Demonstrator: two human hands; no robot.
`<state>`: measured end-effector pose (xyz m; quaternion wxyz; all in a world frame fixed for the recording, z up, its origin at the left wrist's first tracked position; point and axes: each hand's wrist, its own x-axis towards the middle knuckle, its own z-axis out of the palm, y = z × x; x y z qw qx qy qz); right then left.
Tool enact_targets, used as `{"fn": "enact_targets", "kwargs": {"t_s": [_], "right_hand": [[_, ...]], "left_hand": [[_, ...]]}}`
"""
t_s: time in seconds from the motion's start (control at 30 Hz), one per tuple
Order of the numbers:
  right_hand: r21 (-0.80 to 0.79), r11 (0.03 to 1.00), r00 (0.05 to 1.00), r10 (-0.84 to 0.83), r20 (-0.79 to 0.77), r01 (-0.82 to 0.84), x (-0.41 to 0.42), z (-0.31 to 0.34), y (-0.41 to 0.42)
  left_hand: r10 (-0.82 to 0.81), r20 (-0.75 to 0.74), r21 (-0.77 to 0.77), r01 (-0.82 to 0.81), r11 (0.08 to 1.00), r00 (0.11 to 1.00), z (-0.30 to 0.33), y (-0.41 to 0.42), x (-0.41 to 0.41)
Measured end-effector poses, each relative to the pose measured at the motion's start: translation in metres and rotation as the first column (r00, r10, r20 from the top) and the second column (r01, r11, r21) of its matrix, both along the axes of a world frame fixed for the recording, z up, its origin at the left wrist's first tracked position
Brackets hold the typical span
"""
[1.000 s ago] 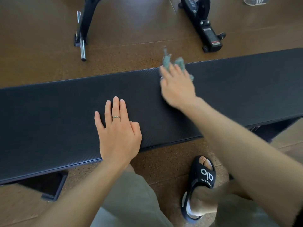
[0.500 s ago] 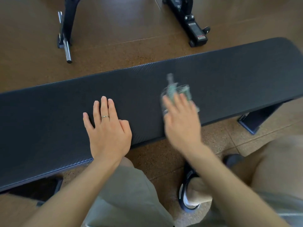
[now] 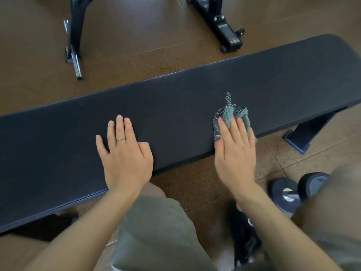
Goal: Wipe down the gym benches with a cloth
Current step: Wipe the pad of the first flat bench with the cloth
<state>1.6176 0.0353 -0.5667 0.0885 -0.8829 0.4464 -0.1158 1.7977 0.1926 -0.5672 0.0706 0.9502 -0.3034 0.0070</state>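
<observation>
A long dark padded gym bench point(image 3: 195, 98) runs across the view from lower left to upper right. My left hand point(image 3: 125, 153) lies flat on its near half, fingers straight, a ring on one finger. My right hand point(image 3: 234, 151) presses a crumpled grey-green cloth point(image 3: 231, 114) against the pad at its near edge, with straight fingers on top of the cloth. Part of the cloth is hidden under my palm, and a mesh corner sticks up beyond my fingertips.
A dumbbell point(image 3: 293, 190) lies on the brown floor at the right, by my knee. The bench's leg point(image 3: 308, 132) stands at the right. Black equipment frames point(image 3: 220, 24) and a chrome bar point(image 3: 75, 63) sit on the floor beyond the bench. My sandalled foot point(image 3: 244, 241) is below.
My right hand has swept the cloth from the far edge of the pad back to the near edge. My left hand has stayed flat on the bench. The view has shifted, bringing a dumbbell into sight.
</observation>
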Motion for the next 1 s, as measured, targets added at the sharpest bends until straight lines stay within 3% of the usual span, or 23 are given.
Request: {"fn": "enact_targets", "kwargs": {"t_s": [0.03,0.13,0.2,0.3,0.37,0.47,0.57,0.6,0.67,0.77,0.87,0.93,1.0], "right_hand": [[-0.002,1.0,0.999,0.03,0.018,-0.03,0.013,0.0,0.022],[0.026,0.924,0.924,0.38,0.031,-0.381,0.035,0.0,0.075],[0.034,0.829,0.829,0.558,0.029,-0.559,0.045,0.003,0.067],[0.016,0.679,0.674,0.732,-0.1,-0.734,0.063,0.01,0.019],[-0.011,0.691,0.681,0.709,-0.184,-0.723,0.067,0.009,-0.022],[-0.074,0.908,0.901,0.395,-0.181,-0.413,0.052,0.007,-0.102],[0.114,0.986,0.963,0.146,-0.225,-0.122,0.047,0.014,-0.145],[0.125,0.984,0.964,0.152,-0.22,-0.127,0.056,0.017,-0.137],[0.101,0.933,0.915,0.359,-0.185,-0.345,0.085,0.018,-0.097],[0.135,0.652,0.638,0.758,-0.132,-0.746,0.133,0.017,-0.029],[0.152,0.466,0.449,0.884,-0.13,-0.872,0.161,0.02,-0.02],[0.142,0.445,0.424,0.893,-0.151,-0.885,0.163,0.018,-0.052],[0.124,0.561,0.541,0.825,-0.162,-0.819,0.156,0.017,-0.102]], "left_hand": [[0.005,-0.002,0.004,-0.005,1.0,1.0,0.0,-0.001,0.0],[0.019,0.004,0.008,-0.019,1.0,1.0,-0.001,-0.001,-0.001],[0.022,0.005,0.011,-0.022,1.0,1.0,0.0,-0.002,-0.001],[0.028,0.002,0.016,-0.028,0.999,1.0,0.0,-0.002,-0.001],[0.027,-0.017,0.028,-0.026,0.999,0.999,0.001,-0.001,0.0],[0.045,-0.033,0.035,-0.044,0.998,0.998,0.002,-0.001,-0.001],[0.072,-0.034,0.037,-0.071,0.997,0.997,0.002,-0.005,-0.002],[0.076,-0.034,0.038,-0.075,0.996,0.997,0.002,-0.006,-0.002],[0.085,-0.041,0.043,-0.083,0.996,0.996,0.003,-0.005,-0.003],[0.084,-0.044,0.053,-0.082,0.995,0.995,0.005,-0.005,-0.003],[0.105,-0.046,0.046,-0.103,0.994,0.993,0.006,-0.007,-0.003],[0.114,-0.051,0.044,-0.112,0.993,0.992,0.007,-0.008,-0.004],[0.116,-0.063,0.033,-0.114,0.993,0.991,0.008,-0.009,-0.005]]}}
